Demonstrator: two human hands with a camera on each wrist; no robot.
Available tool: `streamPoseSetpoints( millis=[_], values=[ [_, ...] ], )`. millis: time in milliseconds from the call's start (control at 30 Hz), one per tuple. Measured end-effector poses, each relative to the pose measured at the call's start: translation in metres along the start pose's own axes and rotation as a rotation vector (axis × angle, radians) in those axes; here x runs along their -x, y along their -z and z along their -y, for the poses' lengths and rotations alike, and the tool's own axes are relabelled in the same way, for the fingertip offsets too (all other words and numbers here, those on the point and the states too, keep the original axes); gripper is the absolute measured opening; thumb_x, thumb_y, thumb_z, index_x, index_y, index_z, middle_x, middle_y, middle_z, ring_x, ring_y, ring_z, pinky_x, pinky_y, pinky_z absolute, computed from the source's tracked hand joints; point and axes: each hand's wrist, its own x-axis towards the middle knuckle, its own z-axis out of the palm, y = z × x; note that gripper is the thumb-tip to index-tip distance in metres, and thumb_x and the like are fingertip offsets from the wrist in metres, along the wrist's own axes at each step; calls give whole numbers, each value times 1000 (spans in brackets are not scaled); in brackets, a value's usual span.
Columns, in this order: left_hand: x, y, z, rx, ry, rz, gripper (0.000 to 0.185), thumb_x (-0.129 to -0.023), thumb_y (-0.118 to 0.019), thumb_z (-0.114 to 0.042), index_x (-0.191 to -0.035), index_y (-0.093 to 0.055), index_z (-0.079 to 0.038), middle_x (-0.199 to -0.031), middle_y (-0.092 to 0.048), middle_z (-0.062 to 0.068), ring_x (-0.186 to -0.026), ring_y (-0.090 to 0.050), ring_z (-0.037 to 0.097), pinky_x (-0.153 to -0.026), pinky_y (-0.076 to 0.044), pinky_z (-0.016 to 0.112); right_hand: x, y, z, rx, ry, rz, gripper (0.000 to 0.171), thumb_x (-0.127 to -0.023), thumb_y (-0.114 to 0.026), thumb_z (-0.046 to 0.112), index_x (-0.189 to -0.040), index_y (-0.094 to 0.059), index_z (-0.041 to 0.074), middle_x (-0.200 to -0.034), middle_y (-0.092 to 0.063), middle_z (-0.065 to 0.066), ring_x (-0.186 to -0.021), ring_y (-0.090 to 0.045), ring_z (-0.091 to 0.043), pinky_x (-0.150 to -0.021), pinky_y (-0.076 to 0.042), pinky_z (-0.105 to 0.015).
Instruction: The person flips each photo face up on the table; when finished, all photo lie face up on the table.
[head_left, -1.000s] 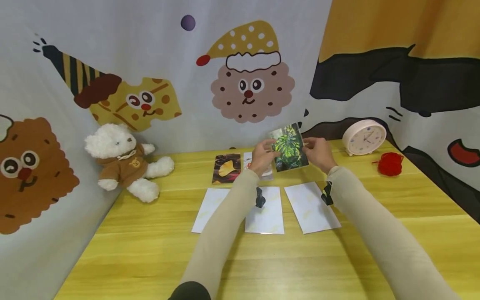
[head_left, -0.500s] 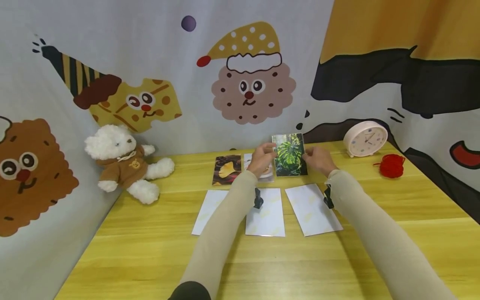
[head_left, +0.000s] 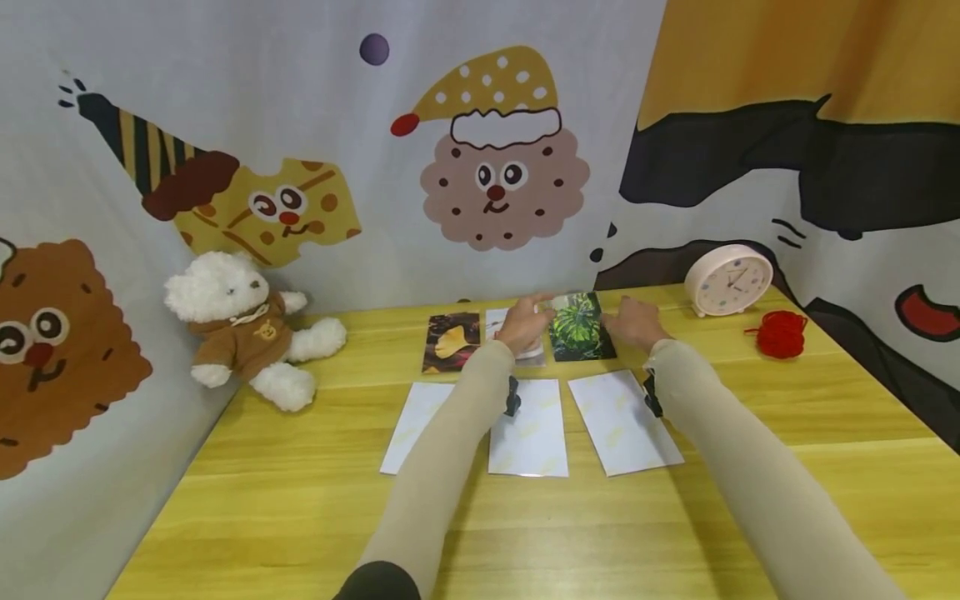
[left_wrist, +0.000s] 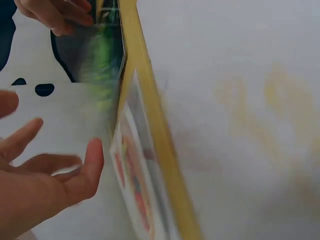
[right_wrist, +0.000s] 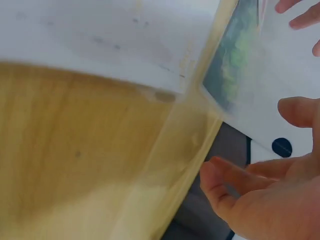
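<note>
A photo of green leaves (head_left: 581, 327) lies flat on the yellow table (head_left: 750, 400), third in a back row. My left hand (head_left: 534, 310) is at its left edge and my right hand (head_left: 618, 317) at its right edge. The left wrist view shows my left hand (left_wrist: 55, 150) with straight, spread fingers just off the green photo (left_wrist: 95, 55). In the right wrist view my right hand (right_wrist: 260, 145) is relaxed and holds nothing, beside the photo (right_wrist: 232, 60). A white and red photo (head_left: 534, 350) lies partly under my left hand.
A yellow-leaf photo (head_left: 452, 340) lies left of the row. Three white sheets (head_left: 528, 425) lie in front, under my forearms. A teddy bear (head_left: 240, 329) sits at the left, a pink clock (head_left: 729, 279) and red yarn (head_left: 780, 329) at the right. Cartoon curtains close the back.
The green-leaf photo went from being held upright between both hands down to lying flat on the table. Both hands have loosened off its edges.
</note>
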Motion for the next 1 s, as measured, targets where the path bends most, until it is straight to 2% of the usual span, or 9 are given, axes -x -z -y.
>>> streamPoseSetpoints(
  millis=[100, 167, 200, 300, 400, 500, 667, 767, 1000],
  values=[
    [5, 16, 0, -109, 1, -21, 41, -97, -45, -33, -137, -39, -37, -54, -45, -2, -32, -20, 9, -41, -33, 45, 0, 2, 0, 37, -1, 17, 78, -96, -37, 43, -145, -6, -8, -144, -24, -37, -130, -19, -57, -107, -22, -63],
    [11, 31, -1, -163, -10, -50, 41, -97, -44, -35, -137, -39, -37, -72, -59, -3, -36, -25, 11, -48, -39, 50, 2, 5, -1, 38, 10, 27, 79, -96, -36, 44, -146, -3, -6, -145, -22, -37, -130, -18, -57, -107, -23, -64],
    [16, 40, -2, -199, -20, -66, 40, -97, -44, -36, -137, -40, -36, -88, -65, -3, -42, -35, 10, -55, -45, 49, 3, 7, -2, 39, 19, 32, 79, -96, -35, 45, -146, -4, -7, -145, -22, -36, -130, -19, -57, -107, -23, -64],
    [34, 66, 0, -258, -25, -78, 39, -98, -42, -36, -136, -42, -34, -131, -54, -1, -85, -59, 14, -88, -48, 47, 9, 11, -3, 50, 46, 49, 78, -96, -34, 48, -145, -9, -7, -146, -21, -35, -131, -20, -55, -106, -23, -64],
    [56, 93, 8, -299, -34, -73, 38, -97, -44, -32, -134, -47, -28, -145, -42, 0, -129, -44, 22, -108, -36, 45, 19, 12, -1, 87, 97, 70, 76, -96, -35, 47, -144, -16, -9, -144, -25, -35, -130, -23, -53, -106, -24, -64],
    [80, 116, 17, -305, -28, -54, 35, -97, -46, -29, -131, -51, -23, -144, -43, 1, -131, -42, 26, -107, -37, 45, 30, 12, 5, 112, 145, 86, 72, -96, -38, 45, -142, -23, -9, -142, -30, -34, -129, -27, -52, -105, -26, -64],
    [123, 142, 29, -312, 17, 0, 34, -96, -47, -33, -130, -50, -27, -144, -41, -1, -134, -39, 27, -104, -40, 47, 45, 6, 19, 106, 220, 97, 65, -96, -43, 39, -140, -30, -6, -140, -36, -32, -127, -34, -49, -103, -32, -61],
    [145, 151, 36, -348, 67, 21, 38, -96, -46, -36, -132, -47, -25, -147, -37, 4, -135, -37, 30, -103, -40, 49, 50, -1, 32, 96, 293, 85, 59, -96, -46, 33, -139, -34, -6, -138, -41, -30, -126, -38, -47, -102, -34, -59],
    [186, 165, 50, -469, 209, -7, 48, -96, -45, -38, -137, -43, -13, -143, -38, 20, -131, -38, 37, -99, -42, 52, 64, -26, 72, 47, 482, 75, 52, -94, -52, 30, -134, -44, -2, -134, -50, -23, -125, -46, -39, -103, -37, -54]
  ],
)
